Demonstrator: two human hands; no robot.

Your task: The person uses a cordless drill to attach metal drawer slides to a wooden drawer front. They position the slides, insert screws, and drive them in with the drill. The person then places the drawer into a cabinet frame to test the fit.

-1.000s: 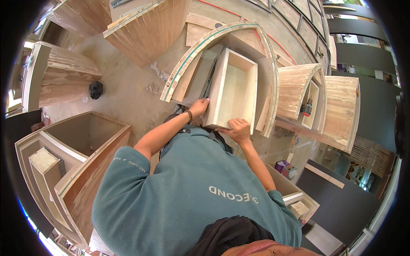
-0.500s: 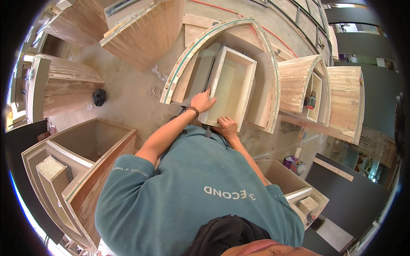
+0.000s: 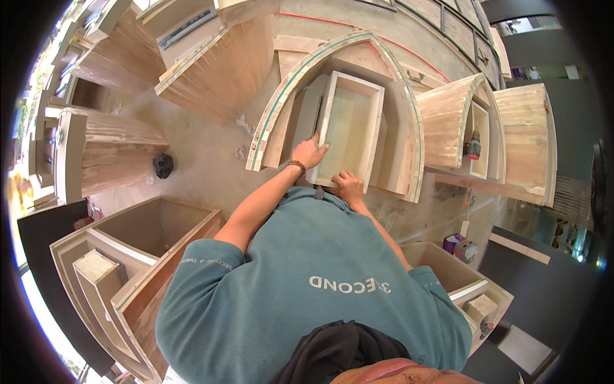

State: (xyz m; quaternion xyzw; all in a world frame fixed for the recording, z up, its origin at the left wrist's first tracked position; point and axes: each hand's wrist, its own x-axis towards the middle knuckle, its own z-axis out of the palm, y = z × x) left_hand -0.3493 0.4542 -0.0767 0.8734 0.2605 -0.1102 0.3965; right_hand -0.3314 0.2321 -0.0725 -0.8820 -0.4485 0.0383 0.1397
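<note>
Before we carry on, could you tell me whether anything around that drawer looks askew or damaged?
Nothing looks damaged. The drawer sits partly pulled out of the cabinet, left hand on its side and right hand at its front. A small dark object lies loose on the floor.
</note>
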